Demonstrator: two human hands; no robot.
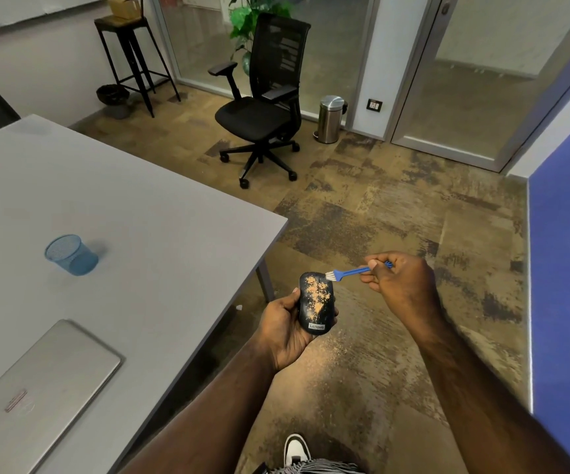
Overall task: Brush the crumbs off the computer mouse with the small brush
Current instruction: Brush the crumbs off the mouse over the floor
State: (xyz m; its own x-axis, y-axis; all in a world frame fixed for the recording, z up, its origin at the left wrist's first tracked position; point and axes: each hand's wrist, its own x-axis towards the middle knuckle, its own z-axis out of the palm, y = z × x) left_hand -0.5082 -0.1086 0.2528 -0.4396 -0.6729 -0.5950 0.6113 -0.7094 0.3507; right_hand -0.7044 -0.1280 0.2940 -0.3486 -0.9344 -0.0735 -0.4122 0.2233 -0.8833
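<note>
A black computer mouse (316, 304) with orange-tan crumbs spread over its top lies in my left hand (285, 328), which grips it from below, off the table's right edge and above the floor. My right hand (401, 282) pinches the blue handle of a small brush (348, 271). The brush's white bristles touch the mouse's far right corner.
A grey table (122, 206) stands to the left with a blue mesh cup (71, 254) and a shut silver laptop (37, 388) on it. Further back are a black office chair (263, 107) and a steel bin (330, 118). A blue wall panel (567, 285) runs along the right.
</note>
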